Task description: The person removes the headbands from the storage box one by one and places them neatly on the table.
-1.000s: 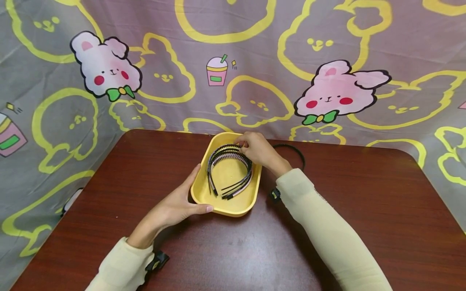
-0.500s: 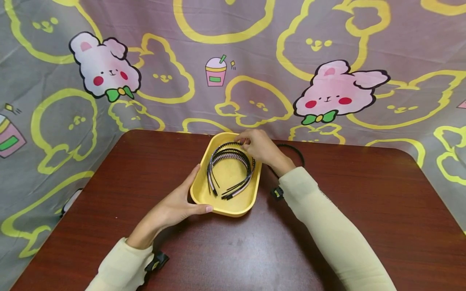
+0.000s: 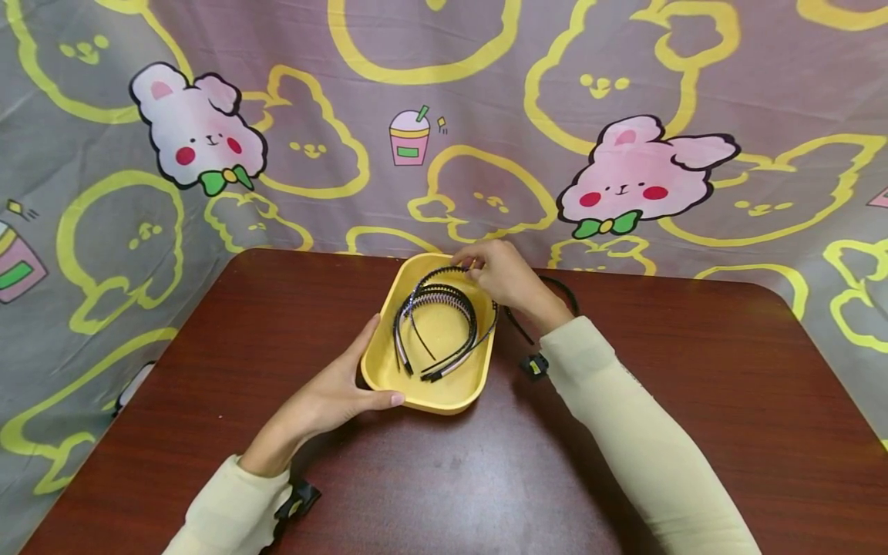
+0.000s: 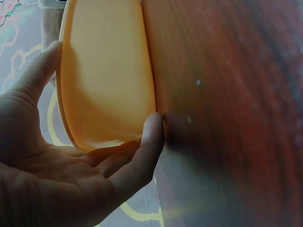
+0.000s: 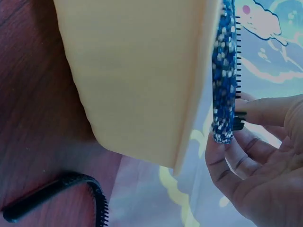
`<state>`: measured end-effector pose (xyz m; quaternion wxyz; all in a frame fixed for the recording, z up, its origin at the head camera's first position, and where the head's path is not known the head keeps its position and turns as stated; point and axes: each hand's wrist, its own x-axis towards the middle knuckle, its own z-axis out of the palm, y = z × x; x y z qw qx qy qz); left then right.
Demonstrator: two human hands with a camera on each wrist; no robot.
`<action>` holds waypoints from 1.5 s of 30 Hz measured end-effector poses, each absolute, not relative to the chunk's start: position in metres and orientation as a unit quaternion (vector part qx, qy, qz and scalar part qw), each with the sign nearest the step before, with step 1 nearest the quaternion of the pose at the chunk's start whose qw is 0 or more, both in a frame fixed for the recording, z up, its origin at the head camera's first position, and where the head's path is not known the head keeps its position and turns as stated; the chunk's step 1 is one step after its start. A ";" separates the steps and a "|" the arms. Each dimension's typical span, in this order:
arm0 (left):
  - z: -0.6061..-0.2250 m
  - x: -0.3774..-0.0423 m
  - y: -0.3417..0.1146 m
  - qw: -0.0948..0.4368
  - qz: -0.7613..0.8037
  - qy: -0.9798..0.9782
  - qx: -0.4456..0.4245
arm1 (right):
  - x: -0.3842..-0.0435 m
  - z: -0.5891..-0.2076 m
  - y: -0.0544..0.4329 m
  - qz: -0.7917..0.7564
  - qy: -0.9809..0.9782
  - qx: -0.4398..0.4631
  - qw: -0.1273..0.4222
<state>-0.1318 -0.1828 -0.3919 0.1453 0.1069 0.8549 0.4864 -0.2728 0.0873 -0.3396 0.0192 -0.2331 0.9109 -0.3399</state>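
Observation:
A yellow plastic tray [image 3: 438, 407] sits on the table, several headbands [image 3: 470, 316] nested inside it. My left hand [image 3: 331, 395] grips its near left corner, thumb on the rim and fingers along the side wall [image 4: 109, 71]. Over the tray's far end, my right hand [image 3: 505, 274] pinches the arch of a toothed headband [image 3: 425, 281]. The right wrist view shows blue and white glitter [image 5: 224, 71] covering this headband, which is lifted above the others with its ends hanging down over the tray.
Right of the tray, a black toothed headband [image 3: 570, 293] lies on the brown table [image 3: 694, 401], partly behind my right wrist. A patterned cloth [image 3: 486, 92] hangs just beyond the table's far edge.
My right hand has drawn the glitter headband up and slightly right, away from the nested ones. My left hand still holds the tray in the same place.

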 end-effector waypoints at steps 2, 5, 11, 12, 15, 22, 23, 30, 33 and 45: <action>-0.393 -0.132 -0.183 0.146 0.488 0.854 0.104 | -0.273 -0.338 0.089 -0.343 0.910 -0.230 0.020; -0.394 -0.132 -0.183 0.147 0.487 0.855 0.099 | -0.273 -0.336 0.091 -0.354 0.908 -0.223 0.024; -0.396 -0.132 -0.184 0.148 0.482 0.859 0.093 | -0.272 -0.333 0.099 -0.368 0.905 -0.212 0.028; -0.395 -0.132 -0.184 0.149 0.481 0.859 0.093 | -0.272 -0.332 0.101 -0.368 0.906 -0.210 0.027; -0.395 -0.132 -0.184 0.151 0.481 0.859 0.092 | -0.271 -0.331 0.107 -0.365 0.908 -0.206 0.019; -0.394 -0.132 -0.184 0.149 0.479 0.860 0.094 | -0.274 -0.333 0.123 -0.366 0.907 -0.207 0.008; -0.394 -0.132 -0.184 0.149 0.480 0.860 0.094 | -0.275 -0.333 0.125 -0.367 0.907 -0.207 0.009; -0.396 -0.133 -0.184 0.148 0.481 0.859 0.095 | -0.274 -0.331 0.144 -0.359 0.913 -0.194 0.017; -0.395 -0.133 -0.184 0.148 0.481 0.859 0.094 | -0.274 -0.331 0.153 -0.358 0.915 -0.186 0.015; -0.395 -0.133 -0.183 0.153 0.483 0.857 0.095 | -0.274 -0.338 0.192 -0.340 0.927 -0.159 0.004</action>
